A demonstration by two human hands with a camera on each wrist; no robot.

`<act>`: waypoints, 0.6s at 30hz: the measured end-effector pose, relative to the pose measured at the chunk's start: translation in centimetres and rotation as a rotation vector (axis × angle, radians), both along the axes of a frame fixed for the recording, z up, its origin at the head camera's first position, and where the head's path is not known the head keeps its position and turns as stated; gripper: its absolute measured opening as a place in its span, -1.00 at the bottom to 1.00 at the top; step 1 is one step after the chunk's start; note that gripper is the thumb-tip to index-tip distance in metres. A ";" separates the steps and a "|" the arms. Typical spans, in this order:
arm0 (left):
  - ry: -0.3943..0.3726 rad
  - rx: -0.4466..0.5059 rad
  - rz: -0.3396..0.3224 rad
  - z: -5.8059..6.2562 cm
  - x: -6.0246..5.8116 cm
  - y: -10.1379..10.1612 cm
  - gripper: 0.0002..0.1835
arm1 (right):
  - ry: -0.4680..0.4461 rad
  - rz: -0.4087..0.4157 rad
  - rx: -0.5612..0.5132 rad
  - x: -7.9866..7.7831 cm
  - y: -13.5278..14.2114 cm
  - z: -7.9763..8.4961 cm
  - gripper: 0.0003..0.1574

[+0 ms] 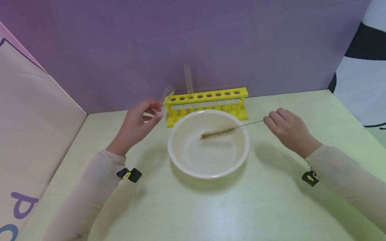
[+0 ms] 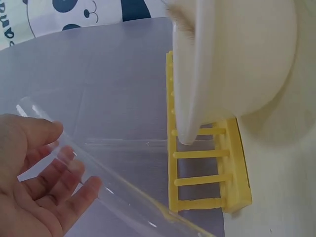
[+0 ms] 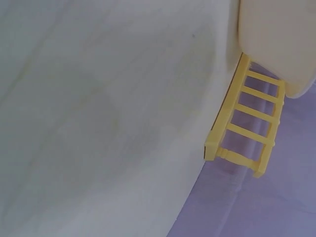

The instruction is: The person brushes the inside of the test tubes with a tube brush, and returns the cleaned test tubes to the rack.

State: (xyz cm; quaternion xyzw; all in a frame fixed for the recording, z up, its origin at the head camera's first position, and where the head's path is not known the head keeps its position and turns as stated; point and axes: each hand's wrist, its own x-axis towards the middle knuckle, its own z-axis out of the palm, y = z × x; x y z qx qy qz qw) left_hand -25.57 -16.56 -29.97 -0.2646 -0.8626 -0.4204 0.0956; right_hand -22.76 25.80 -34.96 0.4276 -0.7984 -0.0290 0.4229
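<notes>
My left hand (image 1: pixel 141 122) holds a clear test tube (image 1: pixel 167 95), tilted, beside the left end of the yellow test tube rack (image 1: pixel 241 91). In the left wrist view the thumb and fingers grip this glass tube (image 2: pixel 131 195) from the side. On the right, my right hand (image 1: pixel 289 130) grips the thin wire handle of a test tube brush (image 1: pixel 218 133). The brush's brown bristles hang over the cream basin (image 1: pixel 209 162), pointing left. Neither the right hand nor the brush shows in the right wrist view.
Another clear test tube (image 1: pixel 188 78) stands upright in the rack, behind the basin. A purple backdrop (image 1: pixel 257 37) rises at the table's back edge, with printed panels on both sides. The pale table (image 1: pixel 199 217) extends in front of the basin.
</notes>
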 end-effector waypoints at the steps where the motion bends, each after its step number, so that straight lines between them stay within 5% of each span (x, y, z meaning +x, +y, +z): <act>1: 0.009 -0.024 -0.009 -0.1 0.0 0.0 -0.67 | 0.008 0.004 -0.010 0.0 0.0 0.0 -0.82; 12: 0.093 -0.291 -0.017 -1.3 0.6 0.0 -0.64 | 0.018 0.007 -0.044 0.1 0.6 0.9 -0.89; 18: 0.115 -0.349 -0.034 -1.8 0.8 0.1 -0.65 | 0.071 0.038 -0.061 0.0 0.6 1.9 -0.67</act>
